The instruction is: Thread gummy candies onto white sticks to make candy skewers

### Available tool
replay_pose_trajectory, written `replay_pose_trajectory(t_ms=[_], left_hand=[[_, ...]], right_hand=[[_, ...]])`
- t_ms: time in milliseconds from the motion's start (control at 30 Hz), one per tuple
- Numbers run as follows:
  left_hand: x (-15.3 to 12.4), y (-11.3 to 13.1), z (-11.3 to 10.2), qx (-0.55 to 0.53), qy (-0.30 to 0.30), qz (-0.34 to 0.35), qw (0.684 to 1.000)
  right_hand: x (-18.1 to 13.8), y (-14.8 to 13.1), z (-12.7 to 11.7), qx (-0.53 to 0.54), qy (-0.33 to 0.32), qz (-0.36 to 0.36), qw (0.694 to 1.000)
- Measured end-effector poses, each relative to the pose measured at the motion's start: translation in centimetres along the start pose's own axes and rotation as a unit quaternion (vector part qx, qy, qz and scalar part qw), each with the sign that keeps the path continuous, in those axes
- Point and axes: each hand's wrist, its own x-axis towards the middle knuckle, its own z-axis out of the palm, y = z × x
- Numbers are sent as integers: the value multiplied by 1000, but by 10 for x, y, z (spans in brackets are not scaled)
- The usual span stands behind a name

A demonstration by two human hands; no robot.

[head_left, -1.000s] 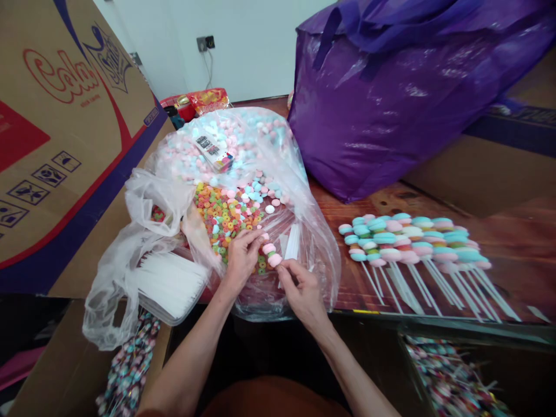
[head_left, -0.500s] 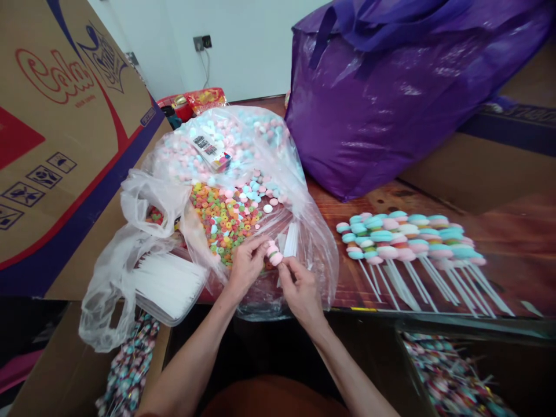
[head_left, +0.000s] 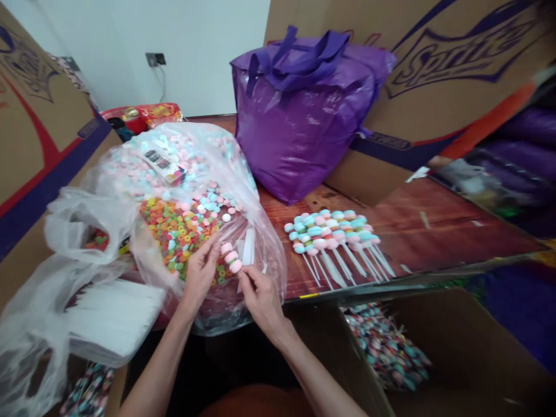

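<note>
Pinched in the right hand (head_left: 263, 295), just below the lowest marshmallow: a candy stick (head_left: 231, 255), long axis slanting away and leftward, top end close beside the left hand (head_left: 200, 272). With left fingertips drawn together there, cannot tell whether gripping or merely near. Around both sets of fingers, crumpled film of a clear plastic bag (head_left: 273, 260), with gummy rings (head_left: 182, 237) spread left and beyond, white strips (head_left: 248, 248) just past the right fingertips. Leftward and nearer, a tub (head_left: 104, 354) of white sticks. Rightward, a row of assembled candy sticks (head_left: 332, 231), marshmallow ends away from the table's (head_left: 434, 243) near edge; past them, bare tabletop. Beyond the fingers, loose marshmallows (head_left: 212, 200); farther right, a bulky purple bag (head_left: 295, 127), then a cardboard box (head_left: 438, 110).
</note>
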Motion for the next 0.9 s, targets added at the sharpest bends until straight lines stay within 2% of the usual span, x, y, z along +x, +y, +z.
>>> replay_pose_trajectory(t_ms=[100,200,333,400,500,567,633,700,767,833,900], left_hand=[[15,-2,-6,44,26,9,999],[34,-7,-10,172,44,55,983],[51,-11,-7,335,7,94,937],[54,-10,-2,403,-12,91,911],[53,-5,4,475,-16,74,877],[52,-2,6,496,-11,67,866],[51,1,8,498,-10,65,865],[51,2,7,493,-12,65,867],[51,0,6,483,-14,64,873],[51,-2,5,468,-14,65,881],[50,-5,4,448,-8,71,891]], right_hand=[[1,-1,-32,-43,53,-17,997],[9,9,-80,-122,142,-10,982],[28,43,-145,-274,258,2,927],[34,63,-168,-354,274,36,893],[35,84,-186,-431,243,95,864],[33,86,-187,-455,269,92,844],[30,78,-179,-456,331,50,825],[26,62,-162,-422,370,-3,827],[22,41,-134,-341,325,-48,881],[19,22,-99,-230,207,-89,947],[17,8,-62,-184,63,-111,975]])
